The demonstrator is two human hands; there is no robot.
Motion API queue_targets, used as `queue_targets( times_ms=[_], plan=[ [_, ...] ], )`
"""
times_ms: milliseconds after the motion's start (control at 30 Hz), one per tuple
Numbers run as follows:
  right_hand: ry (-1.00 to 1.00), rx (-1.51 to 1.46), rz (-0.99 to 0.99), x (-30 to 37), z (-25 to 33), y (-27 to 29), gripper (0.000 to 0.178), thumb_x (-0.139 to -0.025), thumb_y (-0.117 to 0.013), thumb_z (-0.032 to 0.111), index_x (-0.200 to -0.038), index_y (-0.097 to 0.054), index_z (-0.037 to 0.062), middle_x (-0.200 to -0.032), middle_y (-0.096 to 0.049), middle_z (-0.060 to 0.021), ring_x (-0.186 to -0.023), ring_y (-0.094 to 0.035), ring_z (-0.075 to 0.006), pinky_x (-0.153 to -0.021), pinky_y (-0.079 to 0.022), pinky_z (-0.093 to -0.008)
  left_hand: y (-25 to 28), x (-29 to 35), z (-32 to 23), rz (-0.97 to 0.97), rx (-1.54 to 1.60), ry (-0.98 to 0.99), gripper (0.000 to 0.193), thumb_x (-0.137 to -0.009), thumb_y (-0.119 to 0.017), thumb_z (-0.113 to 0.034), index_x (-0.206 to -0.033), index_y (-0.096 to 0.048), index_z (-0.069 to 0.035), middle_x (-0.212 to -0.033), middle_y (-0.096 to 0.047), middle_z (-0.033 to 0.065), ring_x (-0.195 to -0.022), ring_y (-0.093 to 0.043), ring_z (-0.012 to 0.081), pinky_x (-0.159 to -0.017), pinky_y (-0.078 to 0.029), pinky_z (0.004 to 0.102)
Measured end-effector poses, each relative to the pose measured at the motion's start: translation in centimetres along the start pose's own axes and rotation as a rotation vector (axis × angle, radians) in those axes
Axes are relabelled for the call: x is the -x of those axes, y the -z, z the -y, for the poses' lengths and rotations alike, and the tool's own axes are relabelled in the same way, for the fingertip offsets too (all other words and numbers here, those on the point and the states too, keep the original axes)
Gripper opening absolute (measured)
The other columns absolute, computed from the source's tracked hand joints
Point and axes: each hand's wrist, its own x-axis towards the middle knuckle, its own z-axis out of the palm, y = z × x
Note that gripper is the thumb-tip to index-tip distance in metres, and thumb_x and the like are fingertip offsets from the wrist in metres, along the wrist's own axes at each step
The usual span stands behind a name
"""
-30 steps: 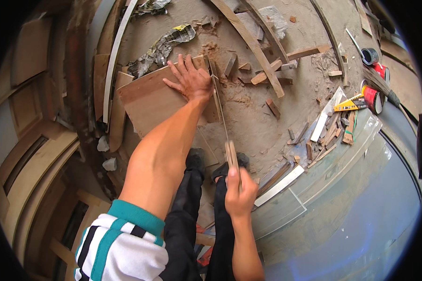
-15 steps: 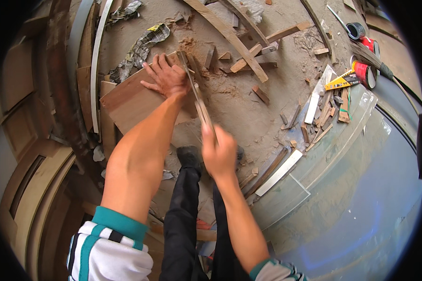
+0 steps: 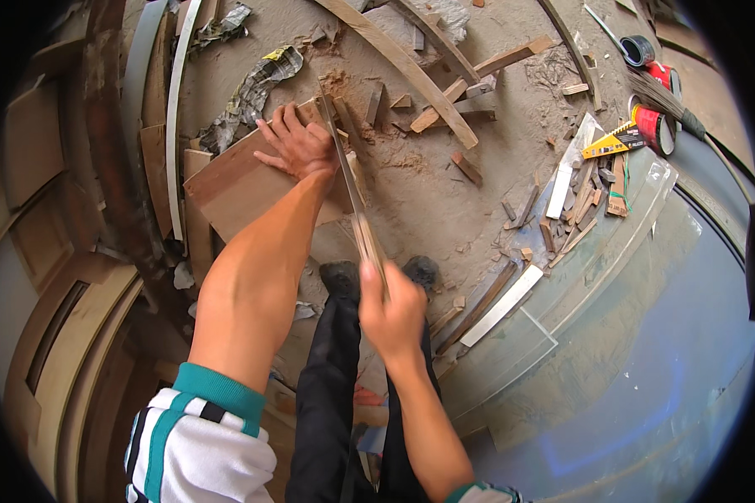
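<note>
My left hand (image 3: 296, 148) presses flat, fingers spread, on a brown wooden board (image 3: 235, 189) lying on the dusty floor. My right hand (image 3: 392, 312) grips the wooden handle of a hand saw (image 3: 346, 180). Its thin blade runs up and away from me along the board's right edge, right beside my left hand. A small heap of reddish sawdust (image 3: 337, 84) lies just beyond the blade's far tip. My dark trousers and shoes (image 3: 341, 277) show below the board.
Wood offcuts (image 3: 466, 168) and long curved strips (image 3: 411, 67) litter the floor ahead. At the right lie tape rolls (image 3: 658, 126), a yellow square (image 3: 610, 142) and a broom. Curved wooden frames (image 3: 155, 109) stand at the left. A dusty glass sheet (image 3: 646, 335) lies at lower right.
My right hand has drawn the saw back toward me after a forward push half a second ago. My left hand has stayed on the board.
</note>
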Motion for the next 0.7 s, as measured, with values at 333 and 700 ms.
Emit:
queue_targets(
  times_ms=[333, 700],
  plan=[
    [-0.072, -0.021, 0.041, -1.7, -0.5, -0.2, 0.039, -0.101, -0.055, 0.029, -0.076, -0.058, -0.0009, -0.059, -0.054, -0.0152, -0.053, -0.051, -0.0216, -0.052, -0.041, -0.0369, -0.3, -0.3, 0.2, -0.028, -0.003, -0.015, 0.054, -0.082, -0.05, -0.025, -0.136, -0.054, -0.02, -0.15, -0.043, -0.0009, -0.153, -0.019, 0.0305, -0.115, -0.002, 0.0723],
    [0.001, 0.024, -0.005, -3.0, -0.1, -0.9, 0.043, -0.101, -0.055, 0.032, -0.074, -0.054, -0.0011, -0.059, -0.049, -0.0195, -0.052, -0.05, -0.0283, -0.052, -0.039, -0.0395, -0.1, -0.2, 0.3, -0.015, 0.007, -0.001, 0.054, -0.082, -0.049, -0.024, -0.136, -0.054, -0.021, -0.15, -0.044, 0.0001, -0.153, -0.019, 0.0308, -0.115, 0.0, 0.0724]
  ],
)
